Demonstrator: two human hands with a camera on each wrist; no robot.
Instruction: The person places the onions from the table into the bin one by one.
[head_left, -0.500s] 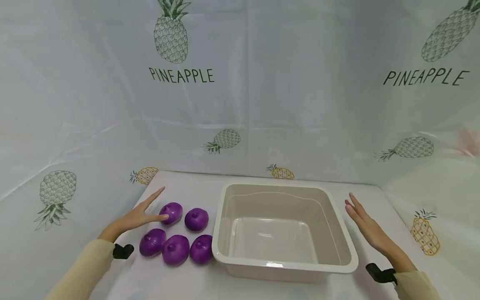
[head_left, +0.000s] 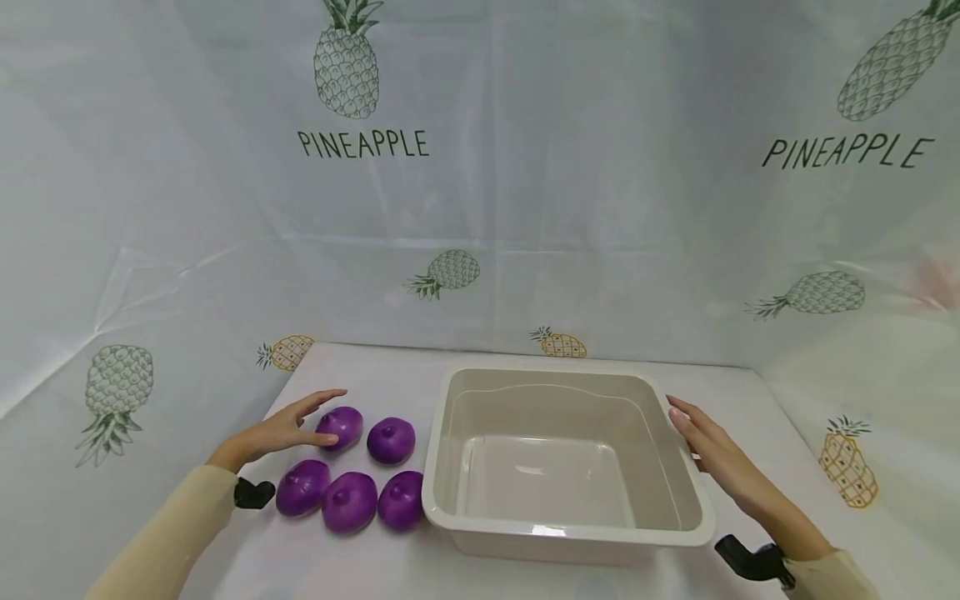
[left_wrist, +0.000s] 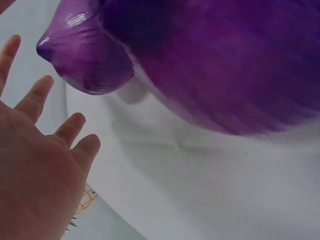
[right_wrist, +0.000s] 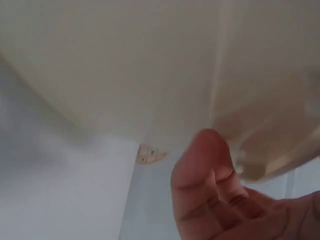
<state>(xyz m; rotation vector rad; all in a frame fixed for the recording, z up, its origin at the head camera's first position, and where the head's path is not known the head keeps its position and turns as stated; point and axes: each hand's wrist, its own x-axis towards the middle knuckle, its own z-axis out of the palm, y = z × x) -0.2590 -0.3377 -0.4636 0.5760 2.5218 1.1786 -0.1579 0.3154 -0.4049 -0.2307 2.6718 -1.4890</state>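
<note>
Several glossy purple onions lie on the left of the white table. My left hand [head_left: 281,429] is beside the back-left onion [head_left: 342,427], its fingers spread and slightly bent, with the thumb overlapping that onion in the head view. From the left wrist, a gap shows between the fingers and the nearby onion [left_wrist: 90,57]. A cream plastic basin [head_left: 570,532] stands right of the onions, with nothing in it. Along its right side is my right hand [head_left: 720,454], fingers extended at the rim. In the right wrist view, the fingers [right_wrist: 197,175] are right at the basin's outer wall [right_wrist: 125,65].
The front-right onion [head_left: 402,501] sits close against the basin's left side. Another onion [head_left: 392,441] lies behind it. A pineapple-print sheet [head_left: 600,208] hangs behind the table [head_left: 390,357]. Each wrist carries a black camera mount [head_left: 753,560].
My right hand has moved left, from apart from the basin to its right rim. The left hand's fingers have bent in closer to the back-left onion.
</note>
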